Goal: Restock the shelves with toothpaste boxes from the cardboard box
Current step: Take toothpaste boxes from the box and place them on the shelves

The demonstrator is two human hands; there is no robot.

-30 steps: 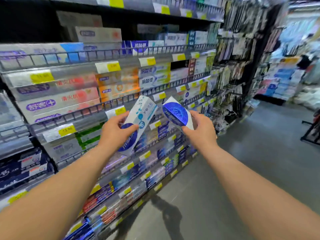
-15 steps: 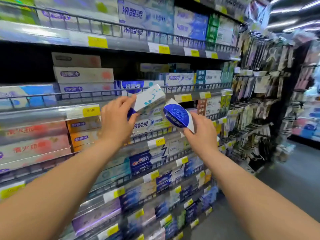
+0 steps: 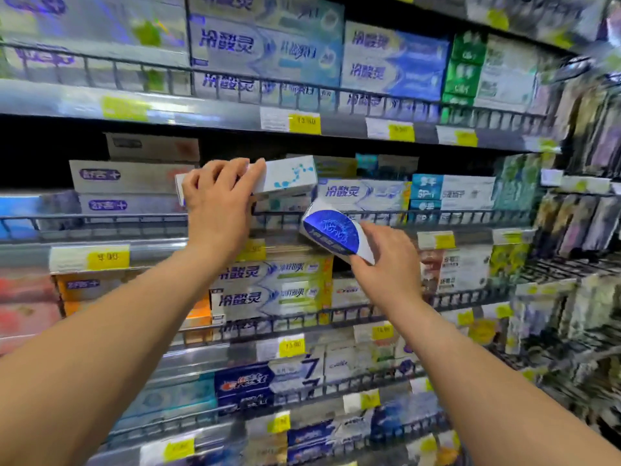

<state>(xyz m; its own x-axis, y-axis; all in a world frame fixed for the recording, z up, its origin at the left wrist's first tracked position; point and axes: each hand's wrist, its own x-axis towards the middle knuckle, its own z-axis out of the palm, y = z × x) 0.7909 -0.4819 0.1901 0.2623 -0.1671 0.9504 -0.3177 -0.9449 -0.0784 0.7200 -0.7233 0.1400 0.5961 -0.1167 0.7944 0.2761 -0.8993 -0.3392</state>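
My left hand (image 3: pixel 216 203) grips a white toothpaste box with light-blue dots (image 3: pixel 289 176), held level just above the wire rail (image 3: pixel 100 220) of the middle shelf, over stacked boxes. My right hand (image 3: pixel 386 264) holds a second toothpaste box (image 3: pixel 331 230) with a dark-blue end, tilted, in front of the same shelf's rail and a little lower right. The cardboard box is out of view.
Shelves of toothpaste boxes fill the view, each fronted by a wire rail and yellow price tags (image 3: pixel 107 257). A dark gap (image 3: pixel 50 153) lies at the left of the middle shelf. Hanging packets (image 3: pixel 578 213) fill racks to the right.
Both hands rose and moved toward the middle shelf. The left box turned level and reached over the rail; the right box followed below it. The view tilted upward.
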